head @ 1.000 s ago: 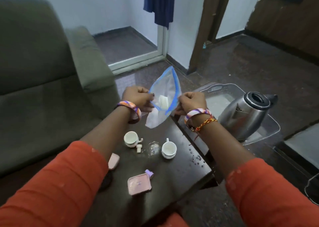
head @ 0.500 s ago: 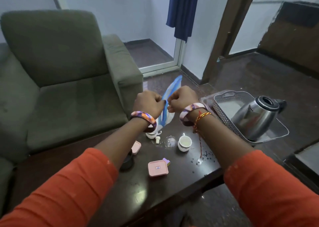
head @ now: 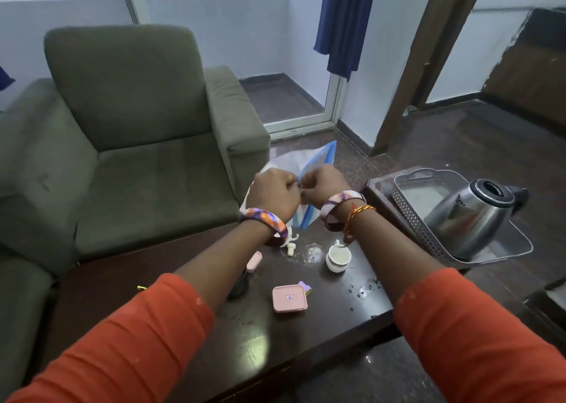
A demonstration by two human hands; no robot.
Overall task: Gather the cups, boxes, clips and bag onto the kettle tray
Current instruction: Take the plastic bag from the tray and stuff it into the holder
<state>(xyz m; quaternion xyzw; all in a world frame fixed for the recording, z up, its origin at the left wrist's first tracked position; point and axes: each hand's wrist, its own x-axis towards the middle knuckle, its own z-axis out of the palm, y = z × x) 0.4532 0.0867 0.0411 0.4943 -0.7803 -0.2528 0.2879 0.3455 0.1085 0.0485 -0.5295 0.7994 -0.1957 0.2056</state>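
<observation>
Both fists have closed in together since a second ago: left hand (head: 273,190) and right hand (head: 322,185) grip the bag (head: 309,160) (blue-edged) above the tabletop (head: 251,335), left of the kettle tray (head: 407,209).

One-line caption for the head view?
Both hands, left and right, pinch a zip bag above the table; kettle sits in tray.
</observation>
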